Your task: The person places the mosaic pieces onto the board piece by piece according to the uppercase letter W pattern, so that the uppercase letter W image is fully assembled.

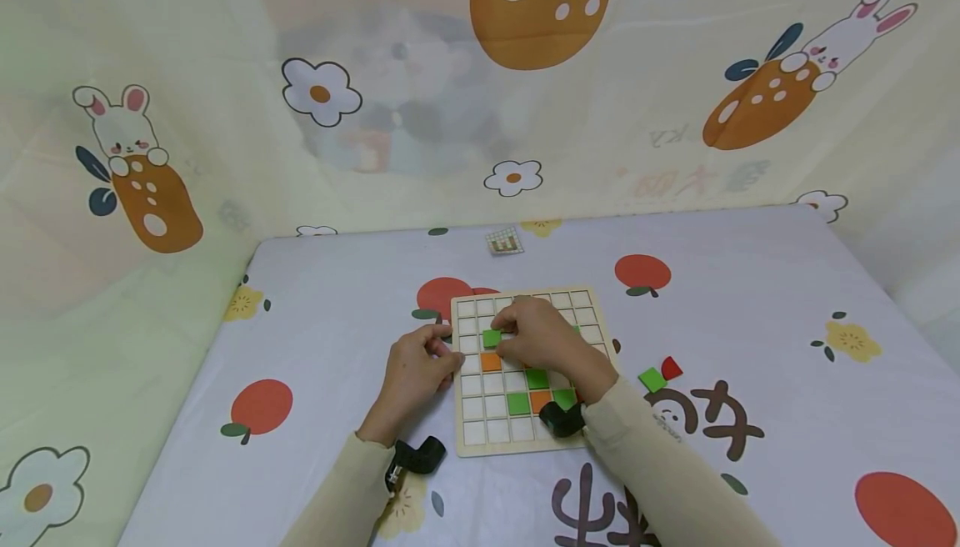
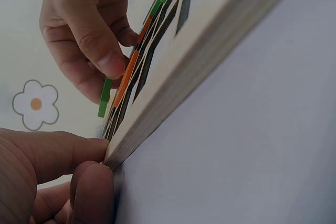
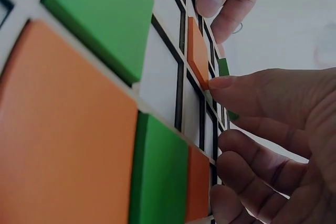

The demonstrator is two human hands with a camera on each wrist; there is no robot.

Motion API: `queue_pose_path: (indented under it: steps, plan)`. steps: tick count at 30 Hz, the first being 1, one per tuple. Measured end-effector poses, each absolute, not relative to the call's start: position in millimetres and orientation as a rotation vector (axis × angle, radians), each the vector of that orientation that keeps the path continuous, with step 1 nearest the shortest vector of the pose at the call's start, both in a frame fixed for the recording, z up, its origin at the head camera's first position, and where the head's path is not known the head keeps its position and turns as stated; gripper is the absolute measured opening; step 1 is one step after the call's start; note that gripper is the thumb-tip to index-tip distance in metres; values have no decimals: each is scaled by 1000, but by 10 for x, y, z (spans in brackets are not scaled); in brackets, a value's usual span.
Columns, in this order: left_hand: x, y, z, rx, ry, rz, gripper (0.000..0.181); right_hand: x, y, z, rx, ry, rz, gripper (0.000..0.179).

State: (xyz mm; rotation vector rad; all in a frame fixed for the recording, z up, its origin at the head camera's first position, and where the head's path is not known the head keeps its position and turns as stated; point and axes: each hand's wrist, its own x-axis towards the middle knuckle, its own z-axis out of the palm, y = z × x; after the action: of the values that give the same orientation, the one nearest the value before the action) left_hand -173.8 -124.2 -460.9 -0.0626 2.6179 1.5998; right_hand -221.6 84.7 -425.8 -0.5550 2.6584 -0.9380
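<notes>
A wooden grid board with white square cells lies on the table. My left hand holds its left edge between thumb and finger, as the left wrist view shows close up. Over the upper-left cells, my right hand pinches a green square tile, which stands tilted at the board's surface in the left wrist view. Just below it an orange tile sits in a cell. Several more green and orange tiles fill cells lower down. My right hand and forearm hide part of the grid.
Right of the board lie a loose green tile and a small red piece. A small patterned card is near the back edge. Patterned cloth covers the table and hangs as walls behind and at the sides.
</notes>
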Motion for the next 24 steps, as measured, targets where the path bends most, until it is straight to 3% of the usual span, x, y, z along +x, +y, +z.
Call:
queue_pose_path:
  steps: [24]
  plan:
    - [-1731, -1238, -4595, -63, 2609, 1608, 40, -2217, 810, -4264, -583, 2665, -917, 29]
